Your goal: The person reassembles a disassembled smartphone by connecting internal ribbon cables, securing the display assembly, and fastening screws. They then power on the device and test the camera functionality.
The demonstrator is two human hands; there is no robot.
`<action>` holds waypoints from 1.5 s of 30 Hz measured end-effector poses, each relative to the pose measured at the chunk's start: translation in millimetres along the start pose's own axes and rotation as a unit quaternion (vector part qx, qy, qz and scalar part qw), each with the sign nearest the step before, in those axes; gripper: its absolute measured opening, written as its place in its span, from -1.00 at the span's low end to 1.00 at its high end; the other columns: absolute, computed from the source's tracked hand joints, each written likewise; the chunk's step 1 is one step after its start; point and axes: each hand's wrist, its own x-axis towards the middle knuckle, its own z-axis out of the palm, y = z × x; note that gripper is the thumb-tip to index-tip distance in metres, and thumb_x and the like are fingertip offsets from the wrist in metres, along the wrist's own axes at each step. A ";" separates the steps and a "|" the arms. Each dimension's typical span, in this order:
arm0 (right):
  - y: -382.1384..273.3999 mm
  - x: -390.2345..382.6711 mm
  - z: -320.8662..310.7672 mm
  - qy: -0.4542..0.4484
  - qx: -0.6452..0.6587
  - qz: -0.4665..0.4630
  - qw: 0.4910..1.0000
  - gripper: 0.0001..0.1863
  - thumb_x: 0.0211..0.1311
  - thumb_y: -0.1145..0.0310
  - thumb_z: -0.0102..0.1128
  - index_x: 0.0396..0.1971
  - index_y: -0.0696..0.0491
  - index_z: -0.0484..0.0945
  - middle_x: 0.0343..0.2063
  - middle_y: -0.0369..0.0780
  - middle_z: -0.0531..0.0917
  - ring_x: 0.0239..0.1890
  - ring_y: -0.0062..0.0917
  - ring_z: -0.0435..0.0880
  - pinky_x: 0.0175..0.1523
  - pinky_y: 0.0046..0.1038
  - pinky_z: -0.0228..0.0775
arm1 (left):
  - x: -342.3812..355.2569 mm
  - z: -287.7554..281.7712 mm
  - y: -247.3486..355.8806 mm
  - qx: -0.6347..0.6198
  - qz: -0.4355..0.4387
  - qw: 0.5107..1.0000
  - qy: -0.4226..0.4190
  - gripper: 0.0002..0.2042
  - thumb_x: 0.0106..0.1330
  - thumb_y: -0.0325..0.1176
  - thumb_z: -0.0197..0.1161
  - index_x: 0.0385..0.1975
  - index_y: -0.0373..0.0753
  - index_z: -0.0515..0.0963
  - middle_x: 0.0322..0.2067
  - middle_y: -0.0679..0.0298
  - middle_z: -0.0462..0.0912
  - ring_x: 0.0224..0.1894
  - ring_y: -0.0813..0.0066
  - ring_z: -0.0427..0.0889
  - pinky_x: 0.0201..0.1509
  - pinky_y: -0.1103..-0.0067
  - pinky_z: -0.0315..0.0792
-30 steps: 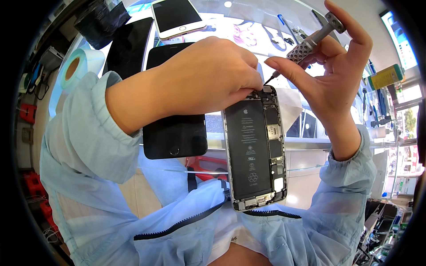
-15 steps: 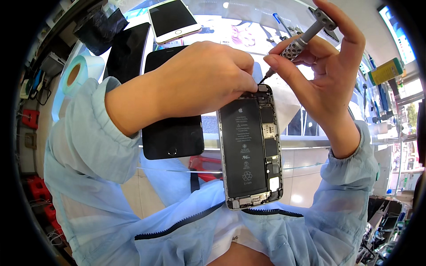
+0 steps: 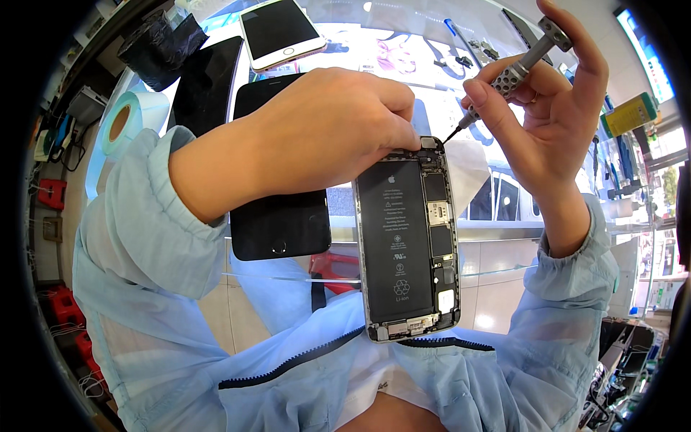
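An opened phone [image 3: 396, 237], its battery and boards exposed, extends toward me in the centre. My left hand [image 3: 324, 133] grips its top edge with curled fingers; the fingertips are partly hidden. My right hand [image 3: 547, 129] holds a silver screwdriver [image 3: 536, 56] with a perforated grip, its thin bit pointing down at the top right corner of that phone. A black phone screen [image 3: 279, 223] lies just left of the opened phone, partly under my left wrist.
A white phone [image 3: 279, 31] and a dark phone [image 3: 201, 86] lie at the back left, near a black wrapped bundle [image 3: 155, 47] and a label roll [image 3: 133, 122]. A green-yellow container [image 3: 626, 115] and tools stand at right. The glass counter's edge [image 3: 489, 232] runs across the middle.
Over the last half second my right hand has shifted rightward, moving the screwdriver's bit to the phone's right corner. My left hand has stayed nearly in place.
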 end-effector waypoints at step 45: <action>-9.1 1.5 4.3 0.009 -0.022 0.045 0.999 -0.10 -0.08 0.70 0.27 0.21 0.23 -0.14 0.17 0.02 0.07 -0.37 -0.43 0.67 -0.47 -0.68 0.51 | -0.3 -0.8 5.3 0.037 0.003 0.999 0.003 -0.71 -0.06 -0.58 0.24 -0.29 -0.17 0.60 -0.41 0.28 0.52 -0.39 0.30 0.53 -0.34 0.48 0.43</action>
